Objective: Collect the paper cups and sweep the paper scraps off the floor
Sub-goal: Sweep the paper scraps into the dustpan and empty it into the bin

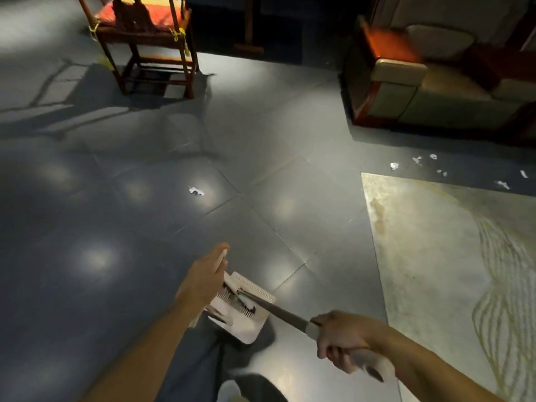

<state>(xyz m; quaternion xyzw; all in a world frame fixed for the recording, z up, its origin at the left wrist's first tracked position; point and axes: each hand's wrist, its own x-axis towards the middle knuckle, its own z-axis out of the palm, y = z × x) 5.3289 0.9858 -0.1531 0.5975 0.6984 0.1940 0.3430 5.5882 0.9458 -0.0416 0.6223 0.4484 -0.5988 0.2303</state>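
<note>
Lying about: paper scraps (pixel 196 191) are lying on the floor (pixel 116 227), more beside the rug (pixel 435 256).
Dustpan: dustpan (pixel 246 317) is sitting between both grips.
Right grip: right grip (pixel 342 340) is curling round the pole (pixel 278 313).
Left grip: left grip (pixel 203 277) is hovering over the dustpan; spread or pinching, cannot tell.

You're over a glossy grey tiled floor (pixel 121 175) with light spots; 1 wooden chair (pixel 142 31) ahead-left, beige sofa (pixel 429 97) ahead-right, pale rug (pixel 435 256) on the right.

Grey tiled floor (pixel 145 227), white scraps (pixel 196 191) (wavy-lined beige rug (pixel 449 256)).
</note>
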